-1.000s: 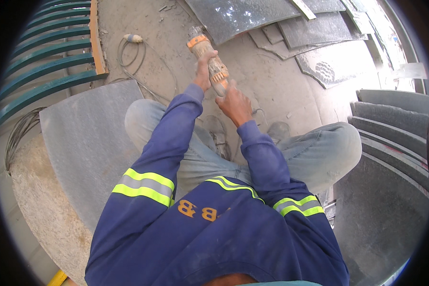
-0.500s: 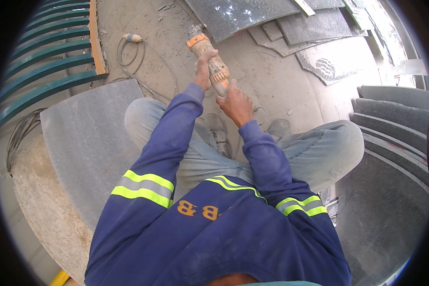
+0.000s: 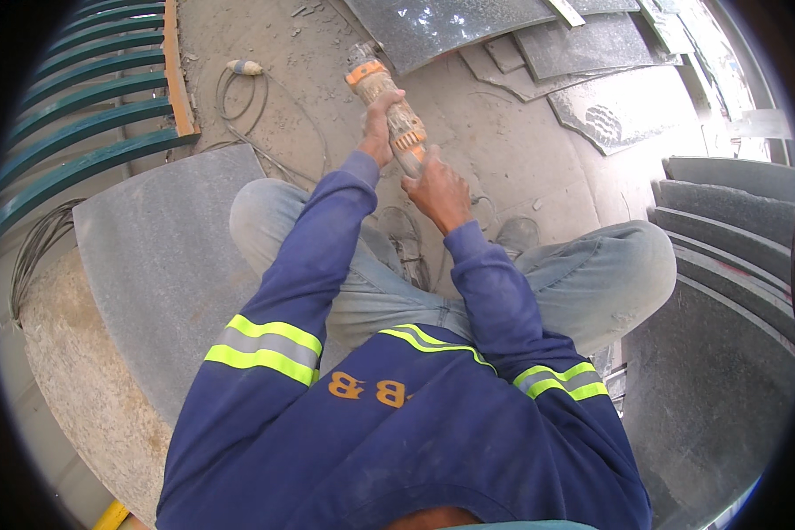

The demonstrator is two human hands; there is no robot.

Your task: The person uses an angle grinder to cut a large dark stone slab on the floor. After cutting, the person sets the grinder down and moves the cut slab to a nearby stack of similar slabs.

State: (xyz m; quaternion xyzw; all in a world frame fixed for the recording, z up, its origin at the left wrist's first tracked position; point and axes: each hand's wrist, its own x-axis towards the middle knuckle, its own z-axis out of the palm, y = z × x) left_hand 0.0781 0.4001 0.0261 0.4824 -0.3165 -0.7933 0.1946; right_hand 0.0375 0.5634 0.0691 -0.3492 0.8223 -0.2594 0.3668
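Note:
A dusty angle grinder with orange bands is held out in front of my knees, its head pointing away and slightly left. My left hand is wrapped round the middle of its body. Closer to me, my right hand grips the rear end. The metal head lies near the edge of a dark stone slab; whether they touch I cannot tell. The disc side of the head is too blurred to make out.
A coiled cable with a plug lies on the dusty floor at the left. Teal slats with an orange rail stand far left. A grey slab is beside my left knee. Several slabs stand stacked at the right.
Almost nothing differs. Both hands keep their hold on the angle grinder, which has barely shifted.

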